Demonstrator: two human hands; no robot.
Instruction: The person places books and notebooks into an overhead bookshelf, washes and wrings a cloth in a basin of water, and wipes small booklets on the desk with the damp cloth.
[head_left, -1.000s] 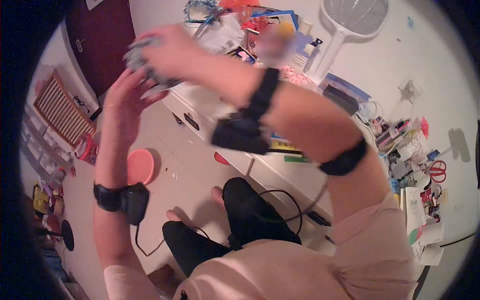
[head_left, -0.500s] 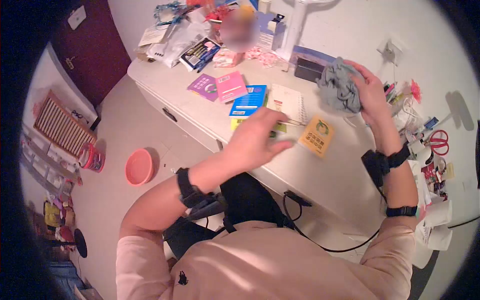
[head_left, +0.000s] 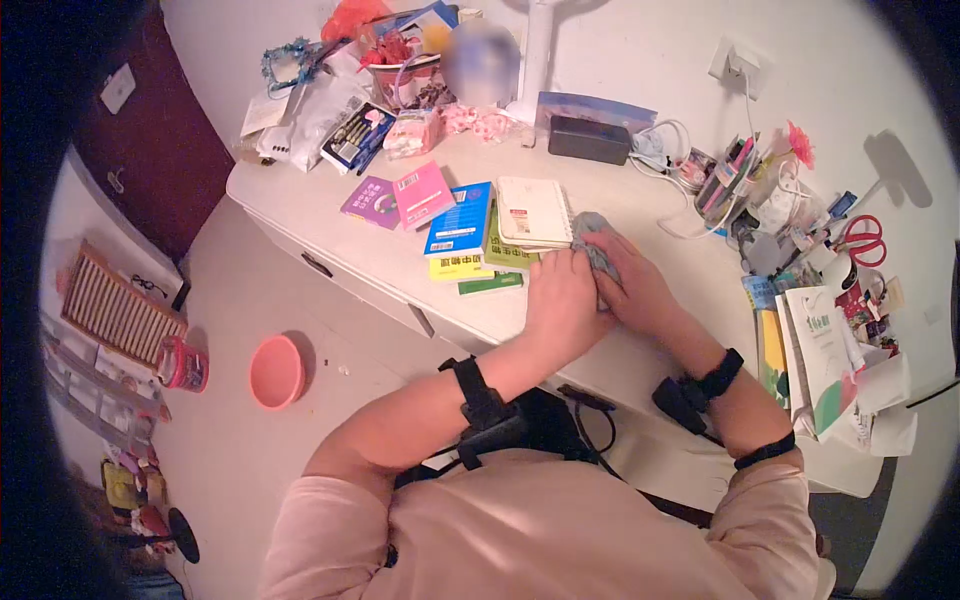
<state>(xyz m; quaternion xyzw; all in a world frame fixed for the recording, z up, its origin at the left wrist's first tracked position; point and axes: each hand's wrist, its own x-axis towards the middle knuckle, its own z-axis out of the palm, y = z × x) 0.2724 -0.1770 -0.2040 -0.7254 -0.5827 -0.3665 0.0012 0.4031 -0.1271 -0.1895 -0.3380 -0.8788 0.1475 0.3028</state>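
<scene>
A crumpled grey cloth (head_left: 590, 232) is in my right hand (head_left: 645, 290), whose fingers are bent over it near the desk's front edge. Pressed close beside it is my left hand (head_left: 565, 305), fingers curled; what they hold, if anything, is hidden. Just behind the hands lies a white spiral notebook (head_left: 532, 208). To the left of it are a blue book (head_left: 460, 218), an olive-green book (head_left: 505, 250) and a yellow book (head_left: 455, 268), partly overlapping. A pink booklet (head_left: 425, 195) and a purple booklet (head_left: 372, 202) lie farther left. The orange-yellow booklet is not visible.
A black box-shaped device (head_left: 588, 140) and a white cable (head_left: 680, 225) are at the back. Pens in a holder (head_left: 725, 185), red-handled scissors (head_left: 864, 242) and papers (head_left: 815, 350) crowd the right side. On the floor stands an orange basin (head_left: 277, 372).
My right hand has brought the grey cloth down and left from the back right. My left hand has moved right to meet it. The orange-yellow booklet has gone out of sight.
</scene>
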